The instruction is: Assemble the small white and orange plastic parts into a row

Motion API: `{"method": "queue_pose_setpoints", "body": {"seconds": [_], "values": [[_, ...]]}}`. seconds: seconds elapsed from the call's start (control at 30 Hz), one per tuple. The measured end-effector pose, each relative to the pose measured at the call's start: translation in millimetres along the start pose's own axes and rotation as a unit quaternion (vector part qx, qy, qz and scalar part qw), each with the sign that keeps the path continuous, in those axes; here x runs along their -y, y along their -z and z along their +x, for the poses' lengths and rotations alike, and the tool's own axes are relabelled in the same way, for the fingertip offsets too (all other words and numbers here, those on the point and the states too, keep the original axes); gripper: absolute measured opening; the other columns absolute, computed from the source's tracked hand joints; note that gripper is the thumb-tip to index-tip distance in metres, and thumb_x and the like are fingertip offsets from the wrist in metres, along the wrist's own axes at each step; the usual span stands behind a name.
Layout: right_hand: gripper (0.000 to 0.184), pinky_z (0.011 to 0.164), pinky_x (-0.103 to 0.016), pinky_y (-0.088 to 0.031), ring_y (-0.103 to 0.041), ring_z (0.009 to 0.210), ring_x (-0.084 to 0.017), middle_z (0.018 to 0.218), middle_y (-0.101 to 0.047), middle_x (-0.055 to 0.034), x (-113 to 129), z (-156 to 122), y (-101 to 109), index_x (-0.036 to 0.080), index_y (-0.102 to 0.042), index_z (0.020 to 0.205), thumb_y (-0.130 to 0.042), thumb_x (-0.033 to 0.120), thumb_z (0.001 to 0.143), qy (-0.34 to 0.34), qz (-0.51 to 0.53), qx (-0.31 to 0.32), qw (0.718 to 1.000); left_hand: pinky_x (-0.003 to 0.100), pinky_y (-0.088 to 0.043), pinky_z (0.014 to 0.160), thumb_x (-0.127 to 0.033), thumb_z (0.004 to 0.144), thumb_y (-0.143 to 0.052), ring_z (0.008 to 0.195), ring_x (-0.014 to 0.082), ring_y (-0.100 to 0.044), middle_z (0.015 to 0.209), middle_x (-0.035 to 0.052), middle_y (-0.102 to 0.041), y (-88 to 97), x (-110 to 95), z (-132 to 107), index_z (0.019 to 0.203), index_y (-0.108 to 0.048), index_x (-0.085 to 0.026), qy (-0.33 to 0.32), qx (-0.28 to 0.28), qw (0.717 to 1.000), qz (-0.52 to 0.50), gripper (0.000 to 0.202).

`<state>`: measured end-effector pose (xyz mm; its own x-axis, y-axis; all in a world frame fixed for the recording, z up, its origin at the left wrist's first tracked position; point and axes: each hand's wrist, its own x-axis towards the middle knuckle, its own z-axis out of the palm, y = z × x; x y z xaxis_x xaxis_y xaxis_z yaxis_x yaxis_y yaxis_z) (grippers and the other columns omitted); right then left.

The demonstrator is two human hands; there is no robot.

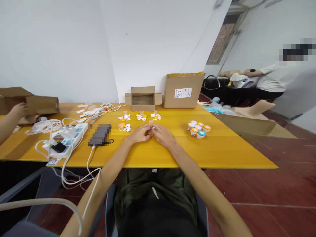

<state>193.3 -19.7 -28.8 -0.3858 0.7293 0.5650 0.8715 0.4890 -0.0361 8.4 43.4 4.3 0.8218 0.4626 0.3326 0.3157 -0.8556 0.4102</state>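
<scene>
My left hand [141, 134] and my right hand [162, 134] meet over the middle of the yellow table [148, 154]. The fingers of both are curled in. At my right fingertips shows a small white plastic piece [153, 127]. What my left fingers hold is hidden behind the knuckles; a bit of orange shows between the hands. Just beyond them stands a small clear cup [151, 122]. Close by, to the left, lies a group with another clear cup [120, 127], an orange ring and white perforated pieces [127, 129]. Similar groups [142, 116] sit farther back.
To the right stand several small capped containers [198, 129] with white, orange and teal lids. Cardboard boxes [143, 102] line the wall. A power strip [71, 140], cables and a dark phone-like device [100, 134] lie left. Another person's hand [19, 110] reaches into a box; someone sits far right.
</scene>
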Motion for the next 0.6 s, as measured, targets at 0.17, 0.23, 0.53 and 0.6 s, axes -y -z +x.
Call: {"method": "queue_pose_setpoints", "body": {"seconds": [0.17,0.23,0.53,0.6], "values": [[0.032,0.091,-0.04,-0.055,-0.063,0.112,-0.024,0.125,-0.067,-0.0139,0.7,-0.3,2.0,0.02,-0.068,0.113,-0.05,0.005,0.092,0.016,-0.04,0.01,0.999,0.03,-0.054,0.088,-0.02,0.084,-0.062,0.09,0.0195,-0.064,0.096,0.0045,-0.066,0.1,-0.7,0.0,0.101,-0.066,-0.02,-0.002,0.0,1.0,0.013,0.017],[0.032,0.091,-0.04,-0.055,-0.063,0.112,-0.025,0.125,-0.067,-0.0139,1.2,-0.4,1.9,0.02,-0.068,0.113,-0.052,0.004,0.091,0.015,-0.044,0.009,0.999,0.03,-0.054,0.087,-0.02,0.084,-0.062,0.089,0.0193,-0.064,0.095,0.0041,-0.066,-0.1,-0.6,0.0,0.1,-0.066,-0.02,-0.004,-0.001,1.0,0.018,0.017],[0.035,0.092,-0.041,-0.055,-0.063,0.112,-0.026,0.124,-0.066,-0.0142,1.2,-0.7,0.8,0.02,-0.068,0.113,-0.052,0.002,0.088,0.0,-0.016,0.008,1.0,0.03,-0.054,0.085,-0.02,0.085,-0.061,0.088,0.0192,-0.063,0.095,0.004,-0.065,0.4,-1.3,-0.3,0.099,-0.066,-0.021,-0.004,-0.001,1.0,0.014,0.015],[0.035,0.092,-0.04,-0.056,-0.064,0.111,-0.025,0.123,-0.067,-0.0126,1.6,-0.7,0.8,0.022,-0.069,0.112,-0.052,0.003,0.088,-0.011,0.004,-0.002,1.0,0.03,-0.053,0.086,-0.021,0.085,-0.061,0.088,0.0192,-0.063,0.095,0.0042,-0.065,0.5,-1.8,-0.4,0.098,-0.065,-0.021,-0.003,-0.002,1.0,0.014,0.013]]}}
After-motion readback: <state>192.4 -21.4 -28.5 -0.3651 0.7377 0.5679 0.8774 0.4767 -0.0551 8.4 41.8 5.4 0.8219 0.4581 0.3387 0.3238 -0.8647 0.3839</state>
